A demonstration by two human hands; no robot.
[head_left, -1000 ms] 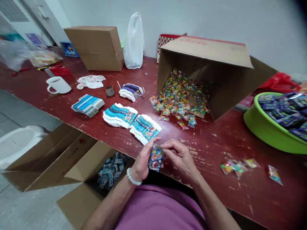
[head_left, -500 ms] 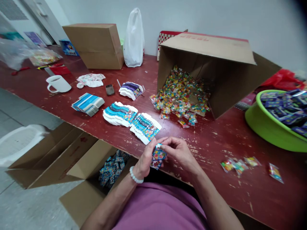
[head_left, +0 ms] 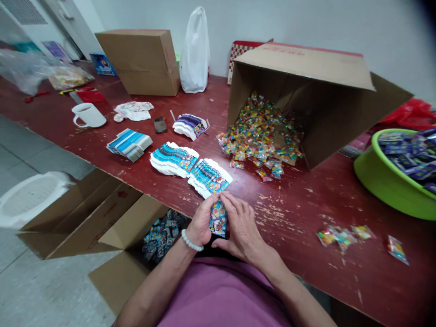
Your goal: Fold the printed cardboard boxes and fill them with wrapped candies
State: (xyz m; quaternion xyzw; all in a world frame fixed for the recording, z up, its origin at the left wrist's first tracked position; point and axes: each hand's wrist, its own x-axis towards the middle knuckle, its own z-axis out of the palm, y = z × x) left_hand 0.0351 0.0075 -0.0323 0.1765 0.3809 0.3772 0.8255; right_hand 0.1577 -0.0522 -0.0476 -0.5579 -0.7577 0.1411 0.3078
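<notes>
Between my hands, at the table's front edge, is a small blue printed candy box [head_left: 218,220]. My left hand [head_left: 203,221] is closed around its left side, with a pale bead bracelet on the wrist. My right hand [head_left: 241,225] is pressed along its right side and top, fingers together, thumb near the bottom. Just beyond lie fanned flat blue cartons [head_left: 210,176], with a second fanned stack [head_left: 174,159] to their left. A striped blue carton stack [head_left: 129,144] and a purple carton stack [head_left: 190,126] lie farther off.
A tipped cardboard box [head_left: 303,59] spills wrapped candies [head_left: 262,131] onto the red table. Loose candy packets [head_left: 344,238] lie at right, near a green basin [head_left: 384,186] of purple packs. Below the edge stands an open carton [head_left: 114,272] with blue boxes [head_left: 163,236]. A white mug [head_left: 89,115] stands left.
My right hand has gone from pinching the candy box's top end to lying flat along its right side. The box now stands more upright between my palms. The view has shifted slightly.
</notes>
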